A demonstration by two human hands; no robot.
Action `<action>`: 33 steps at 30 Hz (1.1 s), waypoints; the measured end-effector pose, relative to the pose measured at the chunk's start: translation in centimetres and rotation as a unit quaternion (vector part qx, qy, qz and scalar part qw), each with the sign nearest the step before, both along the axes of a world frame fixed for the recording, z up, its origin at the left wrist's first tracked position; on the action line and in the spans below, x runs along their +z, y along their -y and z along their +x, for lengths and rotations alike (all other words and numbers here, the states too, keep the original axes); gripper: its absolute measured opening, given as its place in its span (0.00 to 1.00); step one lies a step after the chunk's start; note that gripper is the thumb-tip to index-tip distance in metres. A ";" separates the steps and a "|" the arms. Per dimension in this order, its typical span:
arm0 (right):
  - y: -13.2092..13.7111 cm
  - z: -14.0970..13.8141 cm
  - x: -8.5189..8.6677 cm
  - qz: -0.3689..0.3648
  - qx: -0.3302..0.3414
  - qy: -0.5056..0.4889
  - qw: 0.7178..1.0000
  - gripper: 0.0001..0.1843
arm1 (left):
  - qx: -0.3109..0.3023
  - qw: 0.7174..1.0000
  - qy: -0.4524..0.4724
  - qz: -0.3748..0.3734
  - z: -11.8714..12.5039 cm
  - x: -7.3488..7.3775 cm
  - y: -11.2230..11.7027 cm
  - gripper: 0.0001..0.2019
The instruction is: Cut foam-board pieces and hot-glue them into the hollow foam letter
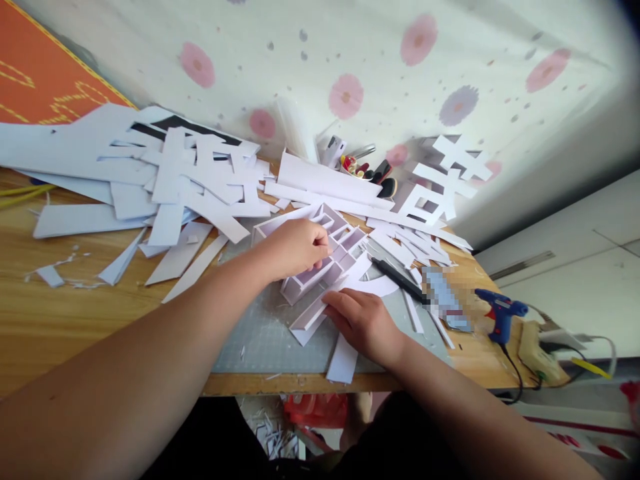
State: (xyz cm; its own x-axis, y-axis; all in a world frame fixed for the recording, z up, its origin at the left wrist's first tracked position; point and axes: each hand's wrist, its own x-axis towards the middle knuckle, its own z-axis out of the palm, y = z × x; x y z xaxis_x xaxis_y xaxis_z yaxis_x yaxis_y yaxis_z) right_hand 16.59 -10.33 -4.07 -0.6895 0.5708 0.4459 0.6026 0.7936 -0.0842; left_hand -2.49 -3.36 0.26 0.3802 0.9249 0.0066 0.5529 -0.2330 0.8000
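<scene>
A white foam-board model (345,250) with several walled compartments lies on a grey cutting mat (260,340) in the middle of the wooden table. My left hand (295,245) rests on top of the model, fingers curled and pinching one of its thin wall strips. My right hand (361,321) lies flat at the model's near edge, fingers stretched out and pressing down on a white strip (313,313) there.
Heaps of cut white board pieces (170,180) cover the table's left and back. A black pen-like tool (400,280) lies right of the model. A blue glue gun (500,313) with cable sits at the right edge. White cut-out characters (445,183) lean on the flowered wall.
</scene>
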 end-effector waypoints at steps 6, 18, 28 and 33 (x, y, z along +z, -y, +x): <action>0.0 0.0 -0.1 0.009 0.008 -0.012 1.000 0.08 | 0.013 1.000 0.005 -0.020 0.1 -0.1 -0.1 0.07; -0.1 0.0 -0.3 -0.004 0.004 -0.026 1.000 0.07 | -0.008 1.000 -0.013 -0.007 0.0 -0.2 -0.2 0.06; -0.8 -0.4 0.1 -0.037 0.018 -0.027 0.999 0.08 | -0.042 0.994 -0.094 0.042 0.0 0.1 0.0 0.13; -1.0 -0.4 0.1 -0.060 0.028 -0.031 0.997 0.09 | -0.061 0.989 -0.115 0.070 0.2 0.1 0.1 0.14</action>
